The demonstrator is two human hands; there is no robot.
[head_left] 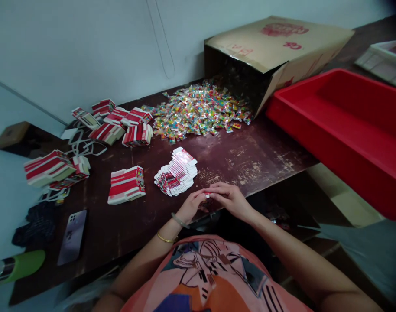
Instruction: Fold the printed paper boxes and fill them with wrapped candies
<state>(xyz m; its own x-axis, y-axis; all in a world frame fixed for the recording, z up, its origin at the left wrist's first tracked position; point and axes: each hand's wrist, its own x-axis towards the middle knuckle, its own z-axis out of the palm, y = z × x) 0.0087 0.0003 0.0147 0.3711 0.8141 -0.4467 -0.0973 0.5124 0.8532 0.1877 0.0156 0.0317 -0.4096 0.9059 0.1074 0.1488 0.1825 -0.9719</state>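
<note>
My left hand (193,206) and my right hand (230,200) meet at the table's front edge, fingers closed around a small red-and-white carton (207,195). Most of that carton is hidden by the fingers. Just beyond my left hand lies a fanned stack of flat red-and-white cartons (178,173). Further left sits a tighter bundle of flat cartons (126,185). Behind them spreads a large heap of small clear packets with colourful sweets (198,110).
An open cardboard box (282,41) lies on its side behind the heap. At right is a red plastic tray (341,112). More carton bundles (108,132) fill the back left. A phone (72,237), a green bottle (29,263) and dark cloth (35,224) lie at left.
</note>
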